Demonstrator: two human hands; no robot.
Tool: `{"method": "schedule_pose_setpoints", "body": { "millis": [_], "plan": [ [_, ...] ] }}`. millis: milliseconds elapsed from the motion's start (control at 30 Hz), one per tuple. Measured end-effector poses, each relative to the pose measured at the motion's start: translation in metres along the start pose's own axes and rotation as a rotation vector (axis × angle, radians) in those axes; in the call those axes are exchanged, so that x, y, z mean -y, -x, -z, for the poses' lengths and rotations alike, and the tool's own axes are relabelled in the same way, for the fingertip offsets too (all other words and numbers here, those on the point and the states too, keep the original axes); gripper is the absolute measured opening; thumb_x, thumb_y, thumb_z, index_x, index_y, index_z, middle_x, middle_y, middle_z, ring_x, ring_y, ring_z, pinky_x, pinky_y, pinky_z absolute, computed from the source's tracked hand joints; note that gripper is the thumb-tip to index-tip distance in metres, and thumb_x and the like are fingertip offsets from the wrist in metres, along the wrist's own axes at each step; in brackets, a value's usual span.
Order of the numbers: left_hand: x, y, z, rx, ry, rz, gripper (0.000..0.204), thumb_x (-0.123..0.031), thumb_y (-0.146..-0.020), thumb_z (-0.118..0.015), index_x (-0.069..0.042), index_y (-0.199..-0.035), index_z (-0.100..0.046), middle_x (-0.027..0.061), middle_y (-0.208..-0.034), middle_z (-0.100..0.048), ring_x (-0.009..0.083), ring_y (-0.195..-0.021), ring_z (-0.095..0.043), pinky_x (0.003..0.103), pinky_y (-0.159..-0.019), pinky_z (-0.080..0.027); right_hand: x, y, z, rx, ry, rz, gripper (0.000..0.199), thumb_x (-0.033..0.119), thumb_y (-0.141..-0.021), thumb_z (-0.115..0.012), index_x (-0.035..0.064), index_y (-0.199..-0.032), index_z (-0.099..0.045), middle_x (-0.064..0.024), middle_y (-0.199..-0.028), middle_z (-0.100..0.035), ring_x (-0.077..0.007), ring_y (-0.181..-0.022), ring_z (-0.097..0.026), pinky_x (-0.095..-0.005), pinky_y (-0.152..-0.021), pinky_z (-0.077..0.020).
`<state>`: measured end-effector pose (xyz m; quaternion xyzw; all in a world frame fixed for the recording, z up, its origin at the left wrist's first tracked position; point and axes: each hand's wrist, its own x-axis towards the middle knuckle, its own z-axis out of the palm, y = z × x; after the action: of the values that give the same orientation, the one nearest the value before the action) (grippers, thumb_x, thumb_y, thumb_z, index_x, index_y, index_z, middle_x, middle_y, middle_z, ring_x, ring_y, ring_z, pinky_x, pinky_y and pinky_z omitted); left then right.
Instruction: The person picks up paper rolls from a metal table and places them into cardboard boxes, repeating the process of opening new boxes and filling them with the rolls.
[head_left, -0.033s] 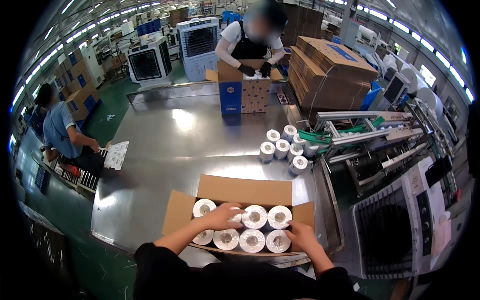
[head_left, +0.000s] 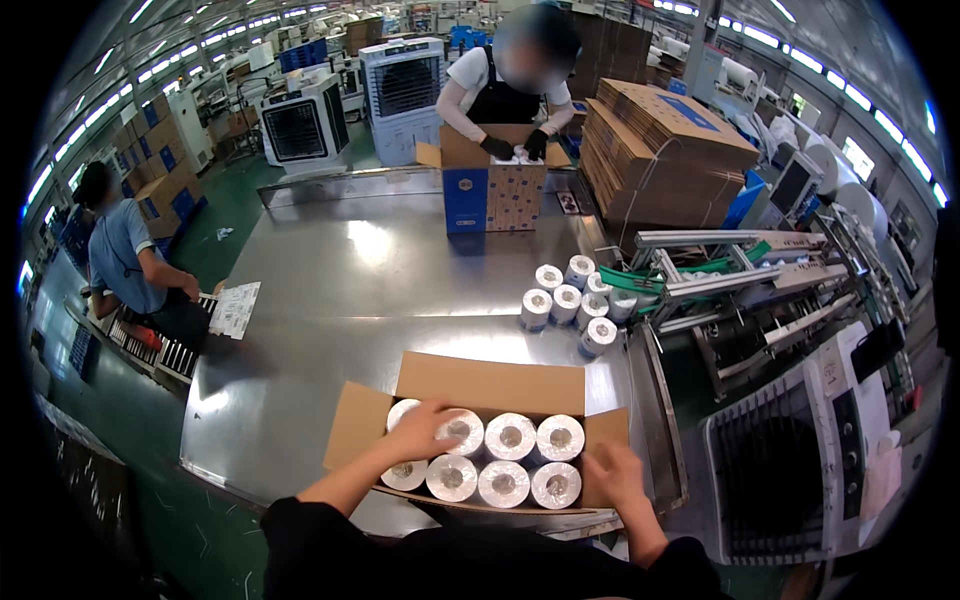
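Note:
An open cardboard carton [head_left: 490,380] stands upright in front of me, its flaps folded outward. Two rows of white paper rolls in clear wrap fill it, ends facing up. My left hand [head_left: 420,430] lies over the back-left rolls, fingers apart and touching the edge of a paper roll [head_left: 460,432]; it partly covers the corner roll. At the carton's right side is my right hand [head_left: 615,472], slightly blurred, fingers apart and holding nothing, beside the right flap [head_left: 606,432]. Near it sits the front-right roll [head_left: 556,485].
Several loose rolls [head_left: 566,303] stand on the metal table [head_left: 330,300] by a conveyor [head_left: 700,265]. Across from me, a gloved person handles rolls in a blue-and-brown carton [head_left: 490,195]. Flat cardboard [head_left: 665,150] is stacked at the right. Another person stands at the left rollers [head_left: 180,345].
My right hand has moved off the right-hand rolls to the carton's right side. My left hand has shifted slightly left, uncovering more of the second back roll.

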<state>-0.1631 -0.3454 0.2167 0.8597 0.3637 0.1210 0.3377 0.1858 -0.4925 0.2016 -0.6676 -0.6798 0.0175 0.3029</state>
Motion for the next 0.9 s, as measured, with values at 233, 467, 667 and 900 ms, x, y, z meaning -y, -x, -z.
{"method": "schedule_pose_setpoints", "body": {
  "millis": [233,467,667,900],
  "plan": [
    [0.015,0.121,0.027,-0.457,-0.333,0.987,0.091,-0.036,-0.062,-0.08,0.002,-0.132,-0.037,0.0249,-0.117,-0.053,0.0358,-0.105,-0.056,0.041,-0.09,-0.046,-0.034,-0.011,0.01,0.169,-0.323,-0.581,0.036,0.031,-0.072,-0.075,0.0031,-0.06,-0.057,-0.0069,-0.052,-0.054,-0.0159,-0.051,-0.055,-0.0307,-0.051,-0.0431],
    [-0.056,0.117,-0.019,-0.015,-0.218,0.435,0.02,-0.025,-0.081,-0.062,-0.012,-0.097,-0.065,0.0145,-0.09,-0.066,0.033,-0.079,-0.064,0.043,-0.069,-0.05,0.046,-0.047,-0.064,0.678,-0.228,-0.16,0.044,0.045,-0.084,-0.061,0.0034,-0.071,-0.062,-0.0029,-0.064,-0.061,-0.0163,-0.062,-0.059,-0.031,-0.057,-0.0457],
    [0.02,0.036,-0.056,-0.444,-0.326,0.359,0.032,-0.026,-0.08,-0.06,-0.003,-0.102,-0.059,0.0182,-0.114,-0.054,0.035,-0.112,-0.047,0.046,-0.089,-0.039,-0.012,-0.031,-0.072,0.538,-0.686,-0.502,0.055,0.041,-0.078,-0.069,0.0002,-0.112,-0.055,-0.0146,-0.093,-0.064,-0.0274,-0.083,-0.062,-0.0343,-0.078,-0.0498],
    [0.024,-0.083,-0.046,-0.558,-0.528,-0.154,0.046,-0.032,-0.081,-0.061,-0.001,-0.113,-0.053,0.0182,-0.124,-0.049,0.0327,-0.127,-0.035,0.048,-0.107,-0.021,0.004,0.044,-0.076,0.208,-0.624,-0.628,0.079,0.032,-0.065,-0.082,-0.0003,-0.125,-0.042,-0.0163,-0.109,-0.06,-0.0301,-0.1,-0.058,-0.0368,-0.088,-0.0462]
  ]
}}
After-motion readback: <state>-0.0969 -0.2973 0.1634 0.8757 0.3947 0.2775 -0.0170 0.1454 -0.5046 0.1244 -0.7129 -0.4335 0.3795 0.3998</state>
